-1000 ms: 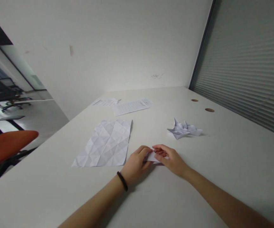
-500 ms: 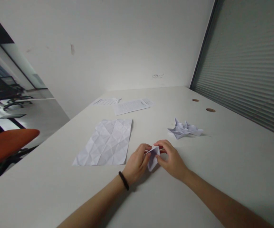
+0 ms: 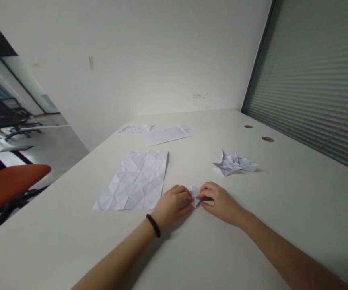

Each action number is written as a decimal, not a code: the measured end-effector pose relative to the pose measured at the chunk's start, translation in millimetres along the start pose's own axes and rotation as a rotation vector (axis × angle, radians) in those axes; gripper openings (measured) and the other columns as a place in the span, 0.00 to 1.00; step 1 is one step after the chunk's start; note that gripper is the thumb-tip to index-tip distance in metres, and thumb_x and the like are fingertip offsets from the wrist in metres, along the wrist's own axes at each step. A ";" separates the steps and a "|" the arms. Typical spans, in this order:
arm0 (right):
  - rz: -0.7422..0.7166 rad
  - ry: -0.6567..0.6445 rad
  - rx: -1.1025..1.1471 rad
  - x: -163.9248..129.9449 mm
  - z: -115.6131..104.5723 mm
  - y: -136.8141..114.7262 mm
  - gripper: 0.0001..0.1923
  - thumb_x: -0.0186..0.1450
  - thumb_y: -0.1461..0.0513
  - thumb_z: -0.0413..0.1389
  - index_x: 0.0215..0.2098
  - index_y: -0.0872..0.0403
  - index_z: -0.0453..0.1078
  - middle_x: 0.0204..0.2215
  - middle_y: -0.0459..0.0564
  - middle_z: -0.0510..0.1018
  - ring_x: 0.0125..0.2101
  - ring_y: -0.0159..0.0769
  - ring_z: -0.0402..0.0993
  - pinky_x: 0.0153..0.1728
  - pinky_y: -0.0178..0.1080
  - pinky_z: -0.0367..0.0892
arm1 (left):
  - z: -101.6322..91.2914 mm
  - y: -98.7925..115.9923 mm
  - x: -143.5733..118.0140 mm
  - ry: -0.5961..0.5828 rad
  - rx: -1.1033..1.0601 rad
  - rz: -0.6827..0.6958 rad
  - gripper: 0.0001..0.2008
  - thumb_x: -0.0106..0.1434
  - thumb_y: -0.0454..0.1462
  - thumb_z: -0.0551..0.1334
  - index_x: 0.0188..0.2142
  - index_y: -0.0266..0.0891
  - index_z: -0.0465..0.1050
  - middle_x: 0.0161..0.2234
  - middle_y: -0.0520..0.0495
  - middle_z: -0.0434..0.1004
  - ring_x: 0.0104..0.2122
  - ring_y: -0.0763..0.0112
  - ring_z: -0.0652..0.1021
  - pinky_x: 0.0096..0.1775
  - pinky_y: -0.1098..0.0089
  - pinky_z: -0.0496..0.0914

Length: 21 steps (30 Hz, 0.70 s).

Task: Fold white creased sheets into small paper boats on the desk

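My left hand (image 3: 171,204) and my right hand (image 3: 220,202) meet over a small folded white paper piece (image 3: 195,195) on the white table (image 3: 252,225). Both hands pinch it from either side, pressing it low against the tabletop. Only a sliver of the paper shows between the fingertips. A black band circles my left wrist. A creased, unfolded sheet of paper (image 3: 136,181) lies flat just left of my left hand. A finished folded paper figure (image 3: 234,164) sits beyond my right hand, apart from it.
Two printed sheets (image 3: 166,134) lie at the far side of the table near the wall. Two round cable holes (image 3: 266,139) sit by the shuttered window on the right. An orange chair (image 3: 7,187) stands beside the table's left edge.
Half a second ago the small paper stood lifted and partly opened between my fingers; now it is pressed down flat and my hands have closed in over it.
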State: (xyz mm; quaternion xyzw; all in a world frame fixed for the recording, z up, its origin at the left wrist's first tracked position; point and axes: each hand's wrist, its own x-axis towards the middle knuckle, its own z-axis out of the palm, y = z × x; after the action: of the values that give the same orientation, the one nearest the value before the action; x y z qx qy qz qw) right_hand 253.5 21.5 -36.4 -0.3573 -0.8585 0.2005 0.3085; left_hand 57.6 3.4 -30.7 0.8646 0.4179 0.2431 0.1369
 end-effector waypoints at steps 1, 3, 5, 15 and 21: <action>-0.006 -0.020 -0.002 -0.1 -1.3 -0.5 0.08 0.54 0.70 0.57 0.30 0.53 0.73 0.31 0.48 0.72 0.34 0.34 0.68 0.36 0.37 0.65 | -0.3 0.1 -0.1 -0.007 0.012 0.000 0.04 0.56 0.33 0.61 0.33 0.40 0.72 0.35 0.47 0.73 0.37 0.66 0.72 0.40 0.67 0.68; -0.012 -0.043 -0.008 -0.1 -3.2 -0.2 0.06 0.54 0.67 0.59 0.31 0.53 0.74 0.31 0.48 0.72 0.34 0.34 0.68 0.36 0.37 0.65 | 0.1 -0.2 -0.1 -0.008 0.027 -0.004 0.03 0.57 0.35 0.61 0.32 0.40 0.72 0.35 0.47 0.73 0.37 0.67 0.72 0.40 0.68 0.68; -0.017 -0.048 -0.018 0.4 -3.6 1.2 0.05 0.55 0.65 0.60 0.31 0.53 0.74 0.31 0.48 0.72 0.34 0.34 0.68 0.36 0.37 0.65 | 1.2 -0.8 0.2 -0.005 0.031 -0.011 0.03 0.58 0.35 0.60 0.31 0.40 0.72 0.34 0.47 0.73 0.36 0.67 0.72 0.39 0.69 0.68; -0.009 -0.067 -0.031 2.7 -3.0 1.0 0.04 0.59 0.62 0.57 0.28 0.53 0.74 0.28 0.47 0.73 0.33 0.33 0.68 0.36 0.36 0.63 | 0.2 5.7 3.4 -0.043 0.093 -0.035 0.06 0.61 0.33 0.56 0.30 0.38 0.71 0.29 0.48 0.72 0.31 0.70 0.72 0.33 0.72 0.66; 0.146 -0.014 0.055 3.0 -0.8 -4.5 0.07 0.59 0.64 0.56 0.23 0.55 0.71 0.26 0.45 0.71 0.27 0.30 0.67 0.29 0.33 0.62 | 6.0 6.6 2.6 0.033 0.066 -0.100 0.06 0.61 0.33 0.56 0.30 0.37 0.70 0.28 0.48 0.71 0.29 0.70 0.72 0.32 0.72 0.66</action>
State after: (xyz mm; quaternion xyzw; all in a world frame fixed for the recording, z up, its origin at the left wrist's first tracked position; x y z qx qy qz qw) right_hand 250.2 20.9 -32.1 -0.4088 -0.8265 0.2482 0.2968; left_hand 66.6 1.2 -32.0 0.8426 0.4705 0.2363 0.1135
